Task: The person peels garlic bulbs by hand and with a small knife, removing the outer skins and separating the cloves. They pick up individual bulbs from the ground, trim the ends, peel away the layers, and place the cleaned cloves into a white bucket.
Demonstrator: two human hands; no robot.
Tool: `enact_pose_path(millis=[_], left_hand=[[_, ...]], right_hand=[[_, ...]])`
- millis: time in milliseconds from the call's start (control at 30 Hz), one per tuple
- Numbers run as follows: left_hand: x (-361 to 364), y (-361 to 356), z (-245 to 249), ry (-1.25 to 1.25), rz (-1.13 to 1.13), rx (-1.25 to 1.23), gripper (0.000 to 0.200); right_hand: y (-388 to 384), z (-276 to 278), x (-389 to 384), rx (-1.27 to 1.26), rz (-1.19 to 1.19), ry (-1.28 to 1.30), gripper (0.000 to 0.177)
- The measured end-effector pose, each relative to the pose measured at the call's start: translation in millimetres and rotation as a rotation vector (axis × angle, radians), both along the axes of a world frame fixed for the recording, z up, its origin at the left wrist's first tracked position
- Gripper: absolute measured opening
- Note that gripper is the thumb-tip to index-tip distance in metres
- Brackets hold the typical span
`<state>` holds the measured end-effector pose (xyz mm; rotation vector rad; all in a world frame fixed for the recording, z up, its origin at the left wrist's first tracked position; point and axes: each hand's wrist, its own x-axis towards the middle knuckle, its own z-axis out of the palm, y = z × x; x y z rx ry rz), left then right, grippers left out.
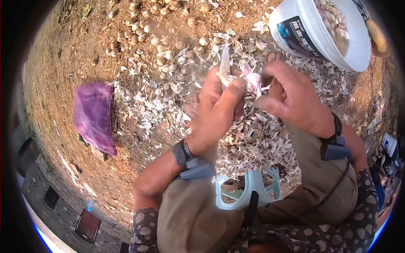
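Loosened garlic cloves (254, 81) with pink-white skin are pinched by my left hand (220, 95), its thumb pressing against its curled fingers. A pale, pointed sliver (225, 61) sticks up from the same grip; whether it is peel or a blade I cannot tell. Right beside the cloves is my right hand (293, 95), its thumb and fingers apart and curved toward them. Below both hands, a thick layer of dry garlic skins (257, 139) covers the ground between my knees.
A white bucket (310, 29) holding garlic cloves (333, 19) leans at upper right. Whole garlic bulbs (141, 27) lie scattered on dry straw at upper left. A purple mesh bag (93, 116) rests at left. Between my legs is a pale blue plastic stool (247, 189).
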<state>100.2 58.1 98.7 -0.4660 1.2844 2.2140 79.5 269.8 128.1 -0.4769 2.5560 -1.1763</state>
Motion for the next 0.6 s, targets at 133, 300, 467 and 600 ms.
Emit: enact_pose_path(millis=[133,300,467,600], left_hand=[[1.1,4.6,0.3,0.047,-0.023,0.108,0.015],[2.0,5.5,-2.0,0.084,-0.009,0.008,0.016],[2.1,-3.0,-11.5,0.244,-0.076,-0.075,0.015],[3.6,-11.6,-9.8,0.103,-0.126,0.085,0.023]], right_hand=[[-8.6,-12.8,4.7,0.013,0.036,0.077,0.038],[-9.5,-8.6,3.6,-0.078,0.033,0.057,0.023],[-7.4,-10.8,7.5,-0.192,0.051,-0.125,0.017],[-0.3,-4.0,4.9,-0.484,0.079,-0.511,0.026]])
